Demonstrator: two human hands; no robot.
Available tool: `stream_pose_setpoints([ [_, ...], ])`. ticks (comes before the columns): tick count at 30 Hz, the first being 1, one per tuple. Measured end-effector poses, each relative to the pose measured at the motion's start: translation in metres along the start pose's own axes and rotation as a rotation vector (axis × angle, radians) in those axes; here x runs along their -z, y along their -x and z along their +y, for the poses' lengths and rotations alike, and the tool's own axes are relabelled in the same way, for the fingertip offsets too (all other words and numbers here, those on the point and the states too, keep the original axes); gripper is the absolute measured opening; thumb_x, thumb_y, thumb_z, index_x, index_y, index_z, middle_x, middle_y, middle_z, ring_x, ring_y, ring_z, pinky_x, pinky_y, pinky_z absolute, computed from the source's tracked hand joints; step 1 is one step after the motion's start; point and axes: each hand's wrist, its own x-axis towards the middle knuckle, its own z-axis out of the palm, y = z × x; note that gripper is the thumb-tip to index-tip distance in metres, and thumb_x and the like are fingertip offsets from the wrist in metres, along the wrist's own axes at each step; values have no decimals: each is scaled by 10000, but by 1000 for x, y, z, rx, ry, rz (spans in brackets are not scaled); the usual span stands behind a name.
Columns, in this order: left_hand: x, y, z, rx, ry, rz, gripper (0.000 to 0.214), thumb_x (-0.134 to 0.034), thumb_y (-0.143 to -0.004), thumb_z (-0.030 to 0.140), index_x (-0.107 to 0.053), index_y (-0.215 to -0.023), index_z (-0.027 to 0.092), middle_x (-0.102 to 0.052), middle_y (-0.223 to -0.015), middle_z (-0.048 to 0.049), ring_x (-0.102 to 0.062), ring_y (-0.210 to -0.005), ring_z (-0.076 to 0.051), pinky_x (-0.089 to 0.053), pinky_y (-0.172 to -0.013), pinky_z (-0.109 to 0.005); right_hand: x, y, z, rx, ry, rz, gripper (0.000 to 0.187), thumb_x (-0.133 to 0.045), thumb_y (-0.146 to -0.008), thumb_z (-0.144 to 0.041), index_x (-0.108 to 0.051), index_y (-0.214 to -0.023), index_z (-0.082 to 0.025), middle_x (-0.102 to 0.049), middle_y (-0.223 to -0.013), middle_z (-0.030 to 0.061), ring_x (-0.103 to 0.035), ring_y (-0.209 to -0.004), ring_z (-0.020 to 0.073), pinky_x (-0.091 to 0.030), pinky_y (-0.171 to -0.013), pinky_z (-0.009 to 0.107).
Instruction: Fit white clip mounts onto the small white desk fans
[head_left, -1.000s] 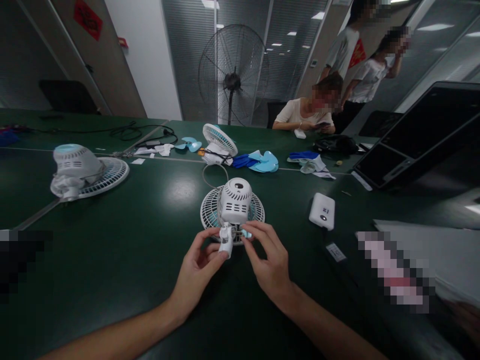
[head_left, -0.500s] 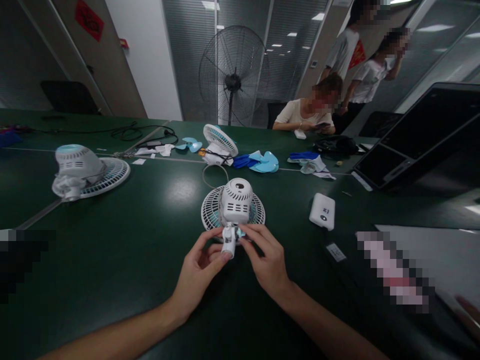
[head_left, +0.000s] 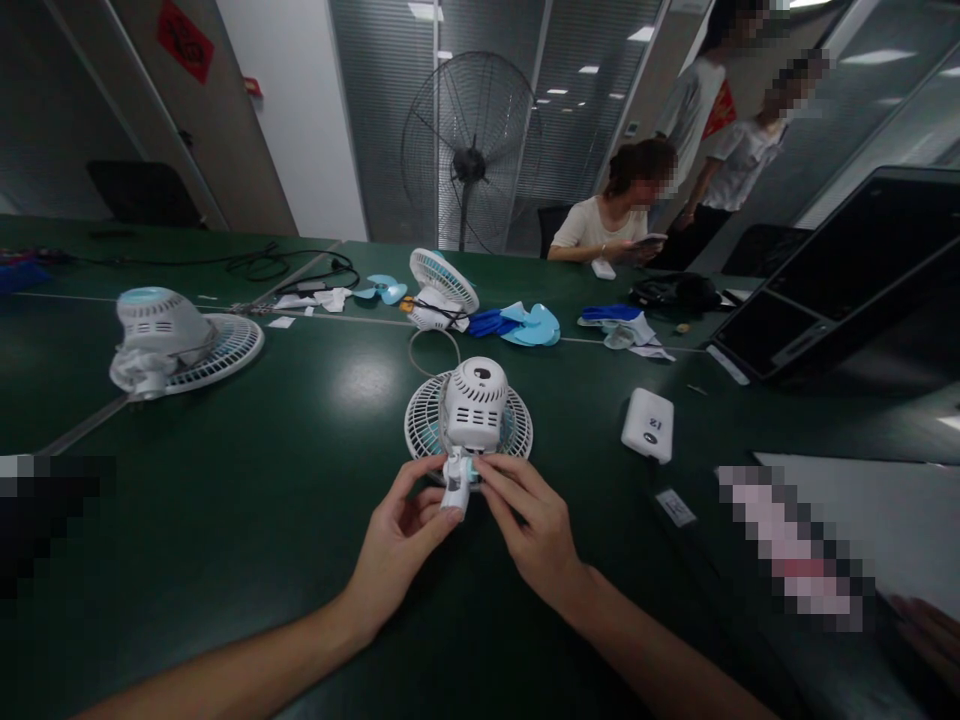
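Observation:
A small white fan (head_left: 471,410) lies face down on the green table (head_left: 247,480), its motor housing up and its grille flat on the surface. My left hand (head_left: 397,545) pinches the white clip bracket (head_left: 454,490) that sticks out from the fan's base toward me. My right hand (head_left: 529,530) has its fingertips closed on a small light-blue part at the joint between bracket and housing. Both hands are closed in pinches.
A second white fan (head_left: 169,340) lies at the left. A third fan (head_left: 439,290) with blue blades (head_left: 529,325) and gloves lies behind. A white power bank (head_left: 649,425) sits right, a black laptop (head_left: 832,290) beyond. A person sits at the far side; a floor fan (head_left: 469,150) stands behind.
My right fingers have closed in from the fan's side onto the joint by the bracket. My left hand keeps its hold. The seated person has lifted their head.

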Motion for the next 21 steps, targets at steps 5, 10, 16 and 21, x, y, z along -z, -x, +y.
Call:
stream_pose_setpoints([
  [5, 0, -1, 0, 9, 4, 3, 581, -833, -826, 336, -561, -1320, 196, -747, -1005, -66, -707, -914, -187, -565, -846, -290, 1, -1, -2, -5, -9, -17, 461, -528, -1020, -102, -614, -1433, -289, -668, -1271, 75, -662, -1166, 216, -569, -1017, 375],
  [10, 2, -4, -3, 14, 19, -19, 588, -849, -809, 314, -553, -1305, 202, -749, -1010, -61, -714, -930, -192, -567, -897, -320, 0, -2, -2, -15, -52, 1, 400, -534, -1013, -94, -649, -1353, -272, -686, -1196, 65, -681, -1098, 199, -576, -977, 349],
  [16, 6, -6, -10, 11, 38, -54, 612, -850, -816, 278, -528, -1334, 229, -731, -1001, -30, -694, -917, -162, -559, -900, -307, 1, -3, -1, -50, -56, -1, 312, -554, -1023, -120, -703, -1254, -269, -708, -1124, 57, -692, -1033, 198, -581, -928, 352],
  [21, 8, -5, -12, -1, 12, -52, 599, -842, -825, 275, -532, -1337, 239, -718, -1037, -33, -685, -921, -163, -557, -902, -320, 3, -2, 1, -82, -68, -17, 316, -599, -1011, -148, -695, -1296, -245, -721, -1103, 64, -700, -1009, 197, -590, -911, 339],
])
